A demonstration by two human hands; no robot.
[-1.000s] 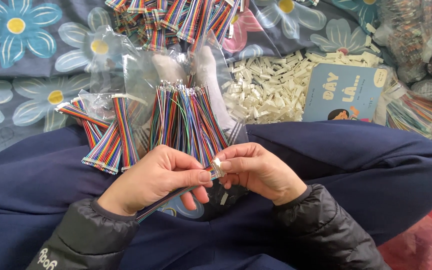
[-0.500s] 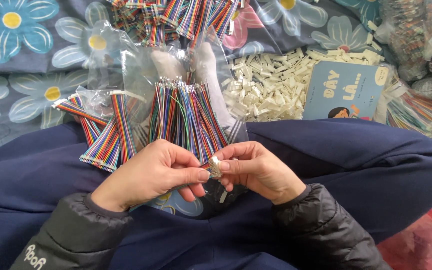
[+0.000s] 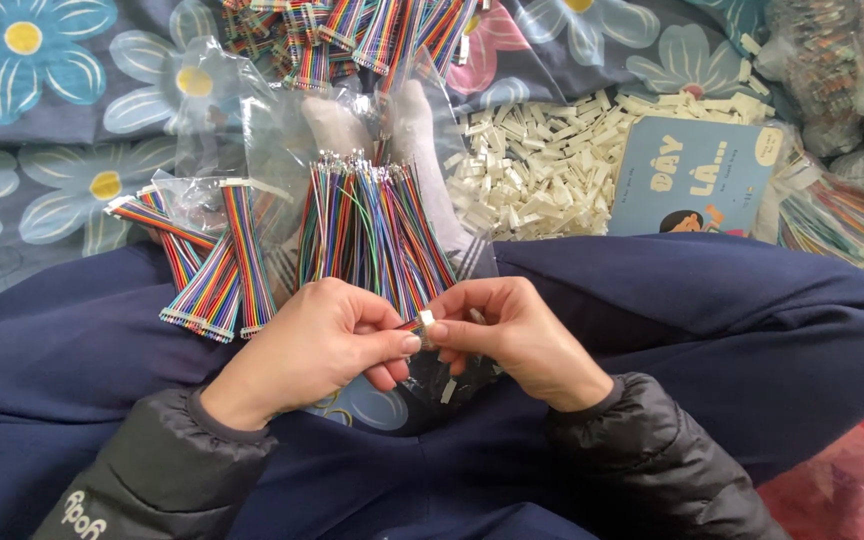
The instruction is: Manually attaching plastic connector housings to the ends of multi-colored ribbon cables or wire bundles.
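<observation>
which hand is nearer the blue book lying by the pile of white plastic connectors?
Right. The right hand sits below-left of the blue book; the left hand is farther left.

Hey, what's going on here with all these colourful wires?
A person sits cross-legged, and the left hand and right hand meet over the lap, pinching a small white connector between their fingertips. Just beyond the hands lies a bundle of multicoloured wires on clear plastic bags, with flat rainbow ribbon cables to its left. A heap of white plastic connector housings and a blue booklet lie on the flowered blanket.
</observation>
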